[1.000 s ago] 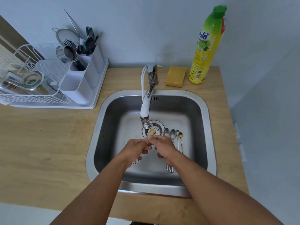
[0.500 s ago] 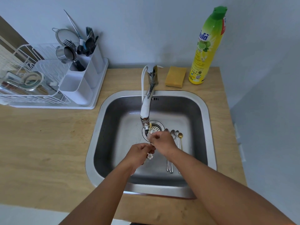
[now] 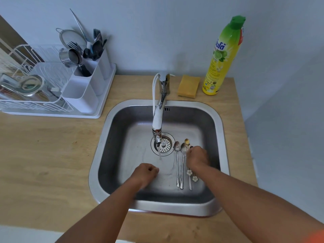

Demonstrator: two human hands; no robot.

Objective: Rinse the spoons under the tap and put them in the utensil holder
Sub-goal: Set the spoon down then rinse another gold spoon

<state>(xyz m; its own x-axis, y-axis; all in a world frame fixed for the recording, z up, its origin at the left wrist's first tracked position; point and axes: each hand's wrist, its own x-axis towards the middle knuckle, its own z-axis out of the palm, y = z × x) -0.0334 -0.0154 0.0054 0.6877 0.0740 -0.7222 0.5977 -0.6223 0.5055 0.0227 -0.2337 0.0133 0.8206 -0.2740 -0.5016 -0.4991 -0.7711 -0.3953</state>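
Note:
Water runs from the tap [image 3: 158, 123] into the steel sink [image 3: 112, 137]. Two silver spoons [image 3: 177, 160] lie side by side on the sink floor, right of the drain [image 3: 164, 145]. My right hand [image 3: 197, 157] is closed over a gold spoon [image 3: 187, 141] just right of them. The spoon's bowl sticks out beyond my fingers and its flower end [image 3: 189, 172] shows below my wrist. A second flower-ended spoon [image 3: 195, 178] lies beside it. My left hand [image 3: 145, 172] is a loose fist low in the sink, holding nothing visible. The white utensil holder [image 3: 82, 92] stands on the counter at back left.
A white dish rack [image 3: 35, 100] with a lid and strainer adjoins the holder, whose far compartments hold forks and dark utensils. A yellow sponge [image 3: 188, 86] and a tall dish-soap bottle [image 3: 222, 57] stand behind the sink. The wooden counter [image 3: 49, 163] stretches to the left.
Both hands held the gold spoon at the tap's stream. Now my right hand has carried it right, down onto the other spoons, and my left hand has let go and drawn back.

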